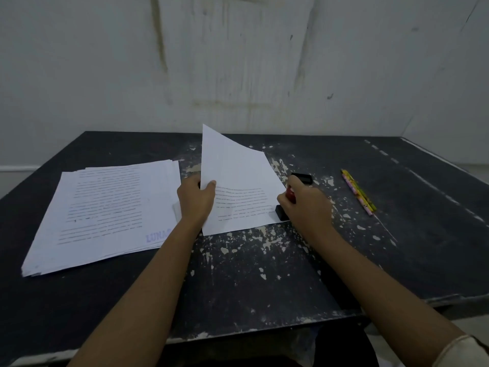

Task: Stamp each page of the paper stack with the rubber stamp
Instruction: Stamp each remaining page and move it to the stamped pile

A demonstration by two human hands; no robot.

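Observation:
My left hand pinches the left edge of a single printed sheet and holds it tilted up, its far corner raised above the table. My right hand grips the rubber stamp, whose red handle shows between the fingers; its black base sits at the sheet's lower right corner. A fanned stack of printed pages lies to the left, the top page bearing a faint purple stamp mark near its lower right corner.
A black ink pad lies just beyond my right hand. Two pencils lie side by side farther right. The dark table has chipped paint, and a white wall stands behind it.

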